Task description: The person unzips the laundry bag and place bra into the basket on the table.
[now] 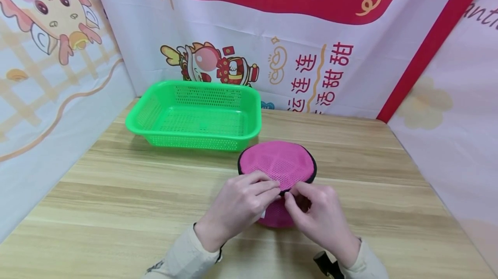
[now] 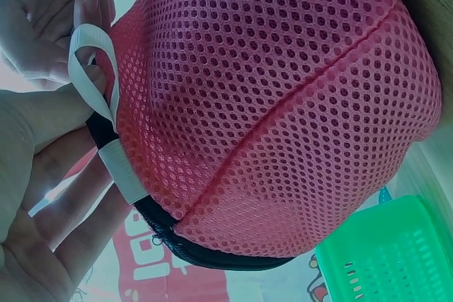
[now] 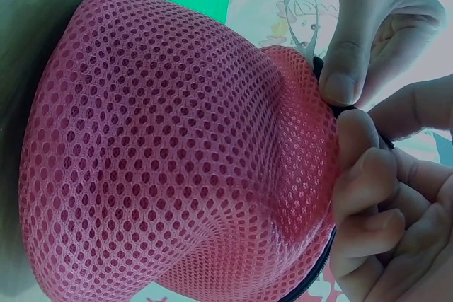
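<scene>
A round pink mesh laundry bag (image 1: 285,164) with a black zipper edge stands on the table. My left hand (image 1: 245,199) pinches the bag's near rim, with the thumb on the black edging in the right wrist view. Right beside it, my right hand (image 1: 320,210) pinches the same edging between thumb and curled fingers; the zipper pull is hidden there. A white fabric loop (image 2: 99,79) sticks out from the rim near the hands. The bag's mesh side (image 3: 170,139) bulges out below the zipper.
A green plastic basket (image 1: 194,140) with perforated sides stands at the back left, just behind the bag. The wood-grain table (image 1: 128,197) ends at printed cloth walls (image 1: 330,32) behind and on both sides.
</scene>
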Available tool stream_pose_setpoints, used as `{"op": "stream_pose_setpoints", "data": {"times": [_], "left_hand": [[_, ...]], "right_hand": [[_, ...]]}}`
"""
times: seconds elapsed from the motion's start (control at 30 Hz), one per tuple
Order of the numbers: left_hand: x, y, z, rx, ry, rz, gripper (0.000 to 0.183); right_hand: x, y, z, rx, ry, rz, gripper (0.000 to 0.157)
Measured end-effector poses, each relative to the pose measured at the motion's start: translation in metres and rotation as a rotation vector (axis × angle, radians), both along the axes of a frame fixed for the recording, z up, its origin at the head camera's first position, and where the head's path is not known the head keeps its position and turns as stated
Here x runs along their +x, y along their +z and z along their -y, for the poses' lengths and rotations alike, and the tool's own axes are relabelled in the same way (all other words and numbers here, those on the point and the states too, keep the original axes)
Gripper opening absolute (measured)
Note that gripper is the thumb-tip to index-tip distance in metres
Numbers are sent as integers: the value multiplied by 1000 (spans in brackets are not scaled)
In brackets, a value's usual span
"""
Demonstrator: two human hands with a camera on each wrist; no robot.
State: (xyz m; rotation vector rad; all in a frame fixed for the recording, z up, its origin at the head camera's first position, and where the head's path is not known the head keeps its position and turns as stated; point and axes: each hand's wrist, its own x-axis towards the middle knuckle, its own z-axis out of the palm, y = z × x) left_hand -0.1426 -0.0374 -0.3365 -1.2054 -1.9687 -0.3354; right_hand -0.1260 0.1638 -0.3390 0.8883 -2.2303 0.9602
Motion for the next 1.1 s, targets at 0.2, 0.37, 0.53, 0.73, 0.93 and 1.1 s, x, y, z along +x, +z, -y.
{"op": "stream_pose_setpoints", "data": {"times": [0.2,0.37,0.53,0.73,0.93,1.1], "left_hand": [[1,0,0,-5,7,-1,19],[2,1,0,-12,14,-7,21],[2,2,-1,-16,15,-16,21],[2,2,-1,-7,14,-10,22],[2,2,1,-1,8,1,22],[1,2,3,1,10,-3,22]], "right_hand": [[0,0,0,-4,-4,-3,26],[0,-1,-1,-1,-10,-5,26],[-1,-2,-2,-14,5,-33,29],[-2,-3,-3,-29,1,-49,29],[-3,-2,-4,-33,1,-45,31],[-4,-1,-6,-41,-6,-49,33]]}}
